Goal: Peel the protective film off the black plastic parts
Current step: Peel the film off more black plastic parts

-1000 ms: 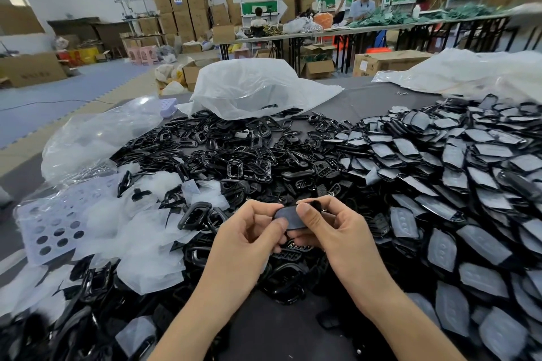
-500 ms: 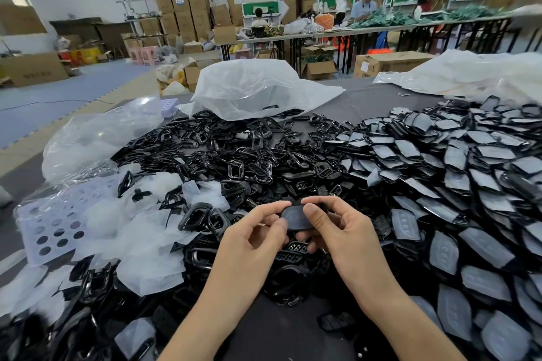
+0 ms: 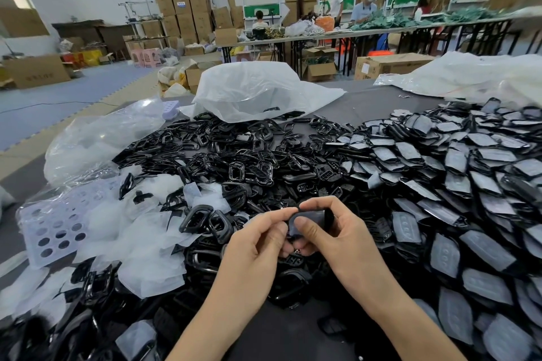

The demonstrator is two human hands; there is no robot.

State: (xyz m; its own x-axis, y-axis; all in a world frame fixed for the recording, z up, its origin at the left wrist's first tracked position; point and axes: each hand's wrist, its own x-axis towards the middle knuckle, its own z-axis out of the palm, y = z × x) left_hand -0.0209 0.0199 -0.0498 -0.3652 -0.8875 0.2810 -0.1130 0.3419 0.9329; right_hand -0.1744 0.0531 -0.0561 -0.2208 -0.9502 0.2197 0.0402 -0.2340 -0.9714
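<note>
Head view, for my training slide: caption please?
Left hand and right hand pinch a black plastic part over heaped parts.

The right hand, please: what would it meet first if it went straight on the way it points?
Likely the left hand, whose index fingertip nearly touches it above the black part both pinch; depth is unclear.

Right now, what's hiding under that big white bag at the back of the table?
Some black frame parts poke out from under the front edge of the white bag. Whatever lies farther in is covered; the bag is too cloudy to see through.
</note>
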